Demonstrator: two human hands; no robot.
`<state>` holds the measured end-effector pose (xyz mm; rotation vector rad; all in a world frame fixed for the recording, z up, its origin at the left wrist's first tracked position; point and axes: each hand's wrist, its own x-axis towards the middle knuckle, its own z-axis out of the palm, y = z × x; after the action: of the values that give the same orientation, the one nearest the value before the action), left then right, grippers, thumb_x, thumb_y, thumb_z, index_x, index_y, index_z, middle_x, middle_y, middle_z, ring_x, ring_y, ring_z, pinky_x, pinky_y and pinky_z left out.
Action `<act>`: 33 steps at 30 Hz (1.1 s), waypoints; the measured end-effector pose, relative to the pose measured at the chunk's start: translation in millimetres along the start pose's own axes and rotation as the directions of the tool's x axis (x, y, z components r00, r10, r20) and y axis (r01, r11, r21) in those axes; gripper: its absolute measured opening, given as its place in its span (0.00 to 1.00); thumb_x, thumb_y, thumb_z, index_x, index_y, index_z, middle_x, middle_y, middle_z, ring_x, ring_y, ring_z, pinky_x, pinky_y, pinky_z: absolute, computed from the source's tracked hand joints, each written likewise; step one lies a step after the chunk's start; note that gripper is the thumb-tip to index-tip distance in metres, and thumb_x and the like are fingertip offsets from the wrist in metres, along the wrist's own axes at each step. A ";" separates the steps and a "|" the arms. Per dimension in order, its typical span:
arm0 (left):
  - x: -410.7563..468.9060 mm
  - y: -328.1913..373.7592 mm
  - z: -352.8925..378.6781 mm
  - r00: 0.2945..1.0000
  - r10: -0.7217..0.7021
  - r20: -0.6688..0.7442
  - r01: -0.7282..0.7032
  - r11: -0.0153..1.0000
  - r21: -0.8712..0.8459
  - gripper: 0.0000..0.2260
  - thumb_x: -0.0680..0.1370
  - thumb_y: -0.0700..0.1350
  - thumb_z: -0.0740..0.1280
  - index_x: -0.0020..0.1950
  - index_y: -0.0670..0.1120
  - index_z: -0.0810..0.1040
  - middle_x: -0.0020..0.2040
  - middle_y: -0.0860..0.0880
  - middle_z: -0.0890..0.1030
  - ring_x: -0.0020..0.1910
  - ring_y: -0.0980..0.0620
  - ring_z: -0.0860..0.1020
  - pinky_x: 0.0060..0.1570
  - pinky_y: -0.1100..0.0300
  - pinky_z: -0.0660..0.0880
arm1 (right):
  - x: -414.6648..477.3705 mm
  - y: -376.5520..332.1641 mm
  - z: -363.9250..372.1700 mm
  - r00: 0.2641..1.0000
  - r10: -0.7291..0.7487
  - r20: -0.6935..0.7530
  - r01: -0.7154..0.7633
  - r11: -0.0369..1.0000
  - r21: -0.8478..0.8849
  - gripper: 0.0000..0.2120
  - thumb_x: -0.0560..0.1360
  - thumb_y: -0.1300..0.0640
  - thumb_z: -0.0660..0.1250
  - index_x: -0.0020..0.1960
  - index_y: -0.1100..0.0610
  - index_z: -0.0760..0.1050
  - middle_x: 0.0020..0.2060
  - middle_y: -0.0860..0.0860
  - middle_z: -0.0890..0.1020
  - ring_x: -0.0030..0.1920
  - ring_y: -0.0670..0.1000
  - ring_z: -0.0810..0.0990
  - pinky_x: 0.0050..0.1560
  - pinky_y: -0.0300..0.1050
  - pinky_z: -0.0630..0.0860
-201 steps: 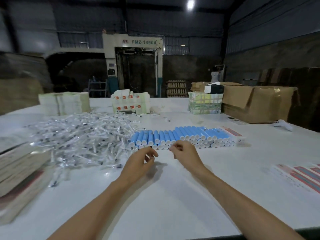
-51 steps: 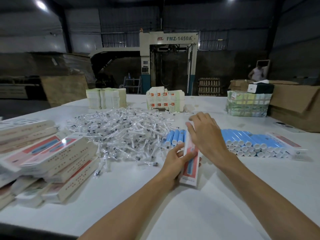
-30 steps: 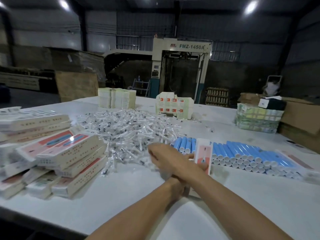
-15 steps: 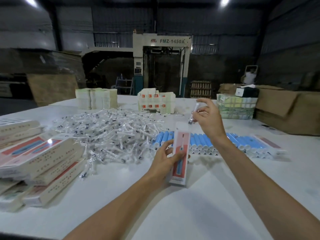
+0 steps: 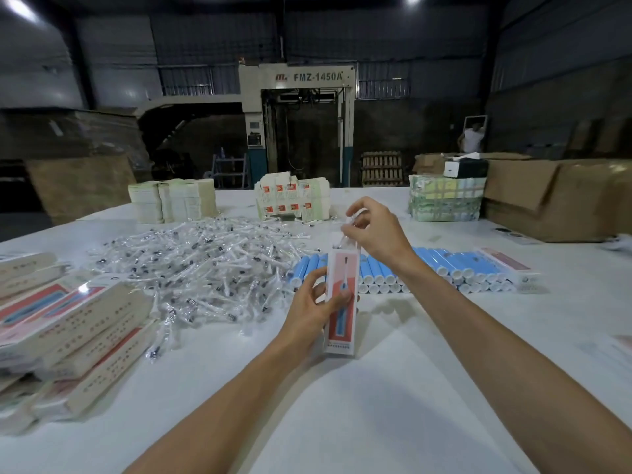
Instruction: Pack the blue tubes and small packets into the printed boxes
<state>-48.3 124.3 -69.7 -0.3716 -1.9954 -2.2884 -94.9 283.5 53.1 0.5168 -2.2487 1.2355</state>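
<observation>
1. Left hand (image 5: 313, 311): grip curled round 1 printed box (image 5: 343, 268), held upright.
2. Right hand (image 5: 376, 230): grip pinches 1 small packet (image 5: 344, 236) at the box's top.
3. Blue tubes (image 5: 461, 265): 1 row on desk (image 5: 376, 405) behind box; too many to count.

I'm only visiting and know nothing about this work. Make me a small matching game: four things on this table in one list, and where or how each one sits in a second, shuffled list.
Things:
1. blue tubes
2. loose packets
3. upright box
4. brown carton

Places:
A. held in the left hand
B. at the far right of the table
C. lying side by side in a row
D. heaped in a pile, centre-left

Pairs: 1-C, 2-D, 3-A, 4-B
</observation>
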 end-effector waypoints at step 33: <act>-4.9 16.3 -3.5 0.984 0.159 0.076 -0.170 0.970 0.173 0.35 0.76 0.56 0.80 0.77 0.73 0.67 0.62 0.60 0.85 0.62 0.54 0.84 0.54 0.57 0.84 | -74.5 61.1 18.7 0.993 -0.045 0.109 -0.011 0.886 0.464 0.16 0.80 0.54 0.73 0.64 0.40 0.78 0.49 0.52 0.87 0.53 0.52 0.86 0.59 0.46 0.82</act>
<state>-40.5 118.0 -55.6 -0.5746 -2.0909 -2.0046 -74.3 304.7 -40.5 0.8009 -2.0239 1.7890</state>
